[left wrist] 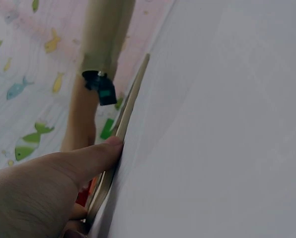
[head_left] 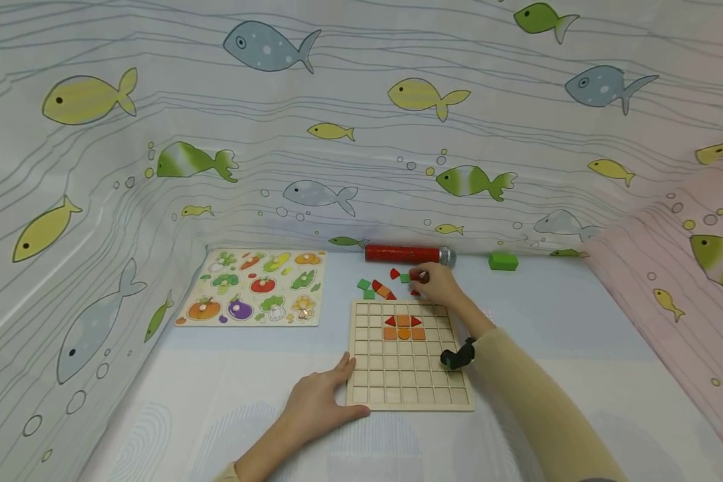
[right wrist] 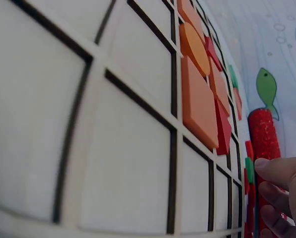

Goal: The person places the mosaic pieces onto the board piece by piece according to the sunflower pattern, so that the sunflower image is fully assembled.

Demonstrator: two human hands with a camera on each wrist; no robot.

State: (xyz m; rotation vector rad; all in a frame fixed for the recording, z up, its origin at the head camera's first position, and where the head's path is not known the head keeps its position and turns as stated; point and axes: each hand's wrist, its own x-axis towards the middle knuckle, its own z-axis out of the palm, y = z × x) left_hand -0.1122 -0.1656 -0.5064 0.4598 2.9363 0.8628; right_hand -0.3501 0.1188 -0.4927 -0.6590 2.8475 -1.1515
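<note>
A wooden grid board [head_left: 376, 381] lies flat, with orange squares [head_left: 418, 333], an orange circle [head_left: 404, 333] and red triangles [head_left: 391, 321] in its upper cells. At its lower left corner is my left hand [head_left: 316, 400], thumb along the front edge and fingers at the left edge. The left wrist view shows that thumb [left wrist: 101, 156] against the board's edge. Beyond the far edge, my right hand [head_left: 441, 284] reaches over loose pieces, beside a green square [head_left: 404, 278]. In the right wrist view, thumb and fingers [right wrist: 274, 171] are apart near the green and red pieces.
A red microphone [head_left: 402, 253] lies behind the loose pieces, and a green block [head_left: 503, 262] is to its right. More green squares [head_left: 369, 294] and a red piece [head_left: 395, 274] lie nearby. A vegetable puzzle board [head_left: 250, 320] is at the left.
</note>
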